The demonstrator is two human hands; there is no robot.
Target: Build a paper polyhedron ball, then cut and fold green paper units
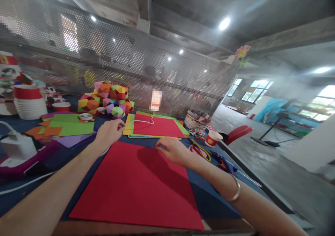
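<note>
A large red sheet of paper (138, 190) lies flat before me at the table's front edge. My left hand (110, 134) is past its far left corner, fingers pinched on a white charging cable (138, 121). That cable runs right to an upright phone (156, 100), whose screen is blurred out. Above the sheet's far right part, my right hand (174, 149) hovers with loosely bent fingers and nothing visible in them, casting a shadow on the red paper. Behind the sheet lies a stack of coloured paper (159, 126), red on top.
Folded paper balls (104, 100) and green paper (75, 122) lie left, near stacked paper cups (29, 101) and a white charger (18, 147). On the right are a basket (197, 119), a paper cup (213, 138) and a glue gun (223, 162). A perforated metal screen (167, 68) stands behind.
</note>
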